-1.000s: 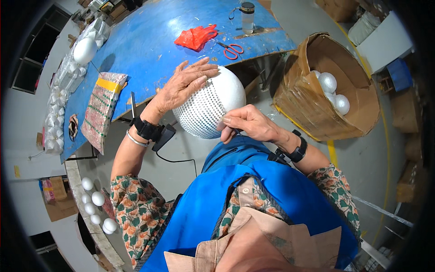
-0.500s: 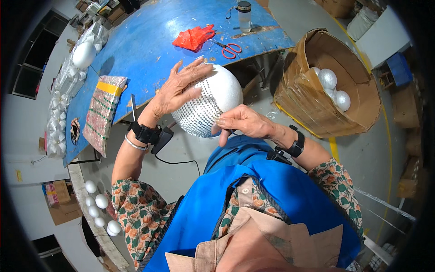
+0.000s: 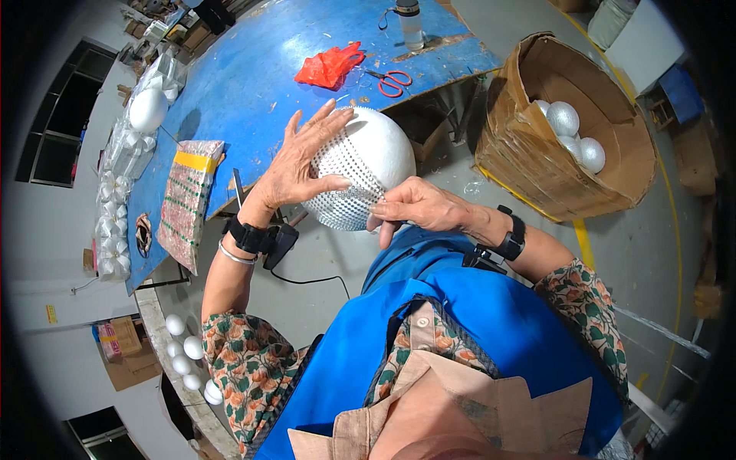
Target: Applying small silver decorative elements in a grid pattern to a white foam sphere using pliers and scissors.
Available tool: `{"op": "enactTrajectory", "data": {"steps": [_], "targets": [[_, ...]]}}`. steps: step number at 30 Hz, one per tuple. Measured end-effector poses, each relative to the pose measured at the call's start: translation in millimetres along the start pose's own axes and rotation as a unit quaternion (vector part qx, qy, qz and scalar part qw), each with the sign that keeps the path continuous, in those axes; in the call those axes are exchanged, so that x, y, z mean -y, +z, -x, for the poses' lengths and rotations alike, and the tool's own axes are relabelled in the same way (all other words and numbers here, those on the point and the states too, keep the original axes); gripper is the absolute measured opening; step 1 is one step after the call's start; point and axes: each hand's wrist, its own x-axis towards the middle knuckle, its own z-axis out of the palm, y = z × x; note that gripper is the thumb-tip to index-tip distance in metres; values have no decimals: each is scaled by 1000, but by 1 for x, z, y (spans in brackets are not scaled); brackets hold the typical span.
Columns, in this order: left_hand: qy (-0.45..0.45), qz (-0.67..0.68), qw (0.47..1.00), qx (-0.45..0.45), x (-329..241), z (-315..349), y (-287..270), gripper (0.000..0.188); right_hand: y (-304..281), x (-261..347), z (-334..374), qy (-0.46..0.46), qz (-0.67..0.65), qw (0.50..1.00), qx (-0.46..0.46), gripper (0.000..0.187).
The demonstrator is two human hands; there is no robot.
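Observation:
A large white ball [image 3: 387,149] sits before me at the table's near edge. A band of silvery rhinestone trim [image 3: 343,205] covers its left and lower side; the upper right is bare white. My left hand [image 3: 295,170] lies on the ball's left side, fingers spread and thumb stretched across the studs. At the lower right of the ball, my right hand [image 3: 425,207] is closed in a pinch at the edge of the trim. What lies between those fingertips is mostly hidden.
On the blue table [image 3: 253,84] are a red plastic bag [image 3: 331,66], red-handled scissors [image 3: 392,83], a water bottle [image 3: 410,27] and a packet of studded sheets [image 3: 190,201]. A cardboard box [image 3: 529,161] with several silvery balls stands right. White balls [image 3: 182,364] lie lower left.
My left thumb has come down across the studs toward my right hand. My right hand keeps its pinch at the trim's edge. The whole view has shifted slightly.

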Motion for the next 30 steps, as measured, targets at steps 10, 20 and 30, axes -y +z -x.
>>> {"op": "enactTrajectory", "data": {"steps": [10,20,30], "targets": [[-12,3,1000,19,11,4,-1,55,6,11,-5,20,-35,999,21,45],[11,-44,999,-2,8,3,3,58,5,1,-3,3,0,1000,-29,48],[12,-58,998,-33,5,6,6,59,-3,0,11,12,-9,1000,-25,43]]}}
